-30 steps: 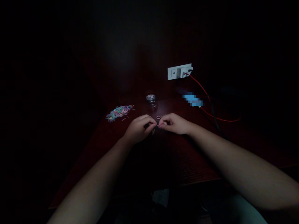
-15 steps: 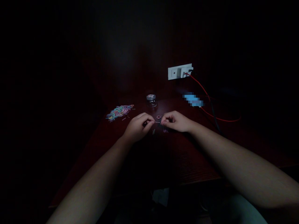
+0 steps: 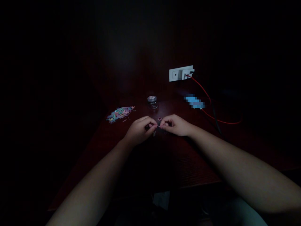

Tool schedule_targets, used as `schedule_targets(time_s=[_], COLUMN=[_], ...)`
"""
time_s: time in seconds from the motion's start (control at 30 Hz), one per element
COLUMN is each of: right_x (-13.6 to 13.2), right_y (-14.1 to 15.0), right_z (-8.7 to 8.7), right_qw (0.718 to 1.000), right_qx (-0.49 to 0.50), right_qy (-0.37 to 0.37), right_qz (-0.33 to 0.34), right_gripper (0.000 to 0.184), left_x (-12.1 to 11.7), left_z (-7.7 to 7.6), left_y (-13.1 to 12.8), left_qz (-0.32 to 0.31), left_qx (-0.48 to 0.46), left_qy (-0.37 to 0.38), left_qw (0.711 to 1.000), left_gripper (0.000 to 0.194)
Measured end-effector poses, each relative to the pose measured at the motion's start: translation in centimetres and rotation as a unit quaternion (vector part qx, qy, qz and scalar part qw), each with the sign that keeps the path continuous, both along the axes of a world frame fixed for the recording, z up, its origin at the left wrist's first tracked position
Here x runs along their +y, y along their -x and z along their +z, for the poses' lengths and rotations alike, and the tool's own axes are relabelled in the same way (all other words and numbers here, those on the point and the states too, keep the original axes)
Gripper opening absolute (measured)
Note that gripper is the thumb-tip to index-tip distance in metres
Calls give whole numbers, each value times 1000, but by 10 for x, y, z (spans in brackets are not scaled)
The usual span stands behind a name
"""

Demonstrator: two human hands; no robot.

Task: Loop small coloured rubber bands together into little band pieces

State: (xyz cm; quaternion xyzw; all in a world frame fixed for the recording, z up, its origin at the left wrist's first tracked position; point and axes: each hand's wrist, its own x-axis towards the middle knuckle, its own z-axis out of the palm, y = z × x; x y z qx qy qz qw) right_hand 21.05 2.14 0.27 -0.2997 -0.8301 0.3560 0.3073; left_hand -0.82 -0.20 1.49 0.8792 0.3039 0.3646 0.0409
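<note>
Between my two hands runs a thin pinkish rubber band (image 3: 158, 126), short and nearly straight. My left hand (image 3: 140, 129) pinches its left end between thumb and forefinger. At the other end, the fingertips of my right hand (image 3: 176, 125) are closed on it. Just beyond the fingertips lies a small pink ring-shaped band (image 3: 159, 119). A small pale band (image 3: 154, 133) rests on the table below my left fingertips. Farther left spreads a loose pile of colourful rubber bands (image 3: 120, 113).
A clear lidded jar (image 3: 152, 102) stands behind my hands on the dark red table (image 3: 188, 169). To the right, a blurred-out phone-like object (image 3: 194, 101) joins a red cable (image 3: 222, 121). That cable runs to a charger in the wall socket (image 3: 180, 73).
Half a second ago my right hand was apart from the band, which hung from my left fingers. It has since come back left and down and gripped the band's free end.
</note>
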Motion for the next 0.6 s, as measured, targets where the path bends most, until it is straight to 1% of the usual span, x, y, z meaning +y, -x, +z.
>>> schedule_targets(time_s=[0.2,0.3,0.6], right_x=[-2,-3,-9], right_y=[1,2,7], right_z=[4,5,6], right_qw=[1000,999,998], right_qx=[-5,-4,16], right_qy=[-13,-29,-57], right_qz=[-22,-30,-34], right_gripper=[18,16,12], left_x=[0,0,-1], left_z=[-1,-1,1], left_y=[1,1,1], left_qz=[23,23,38], left_qx=[-9,-4,18], left_qy=[-3,2,29], left_qw=[1000,1000,999], left_gripper=[4,4,5])
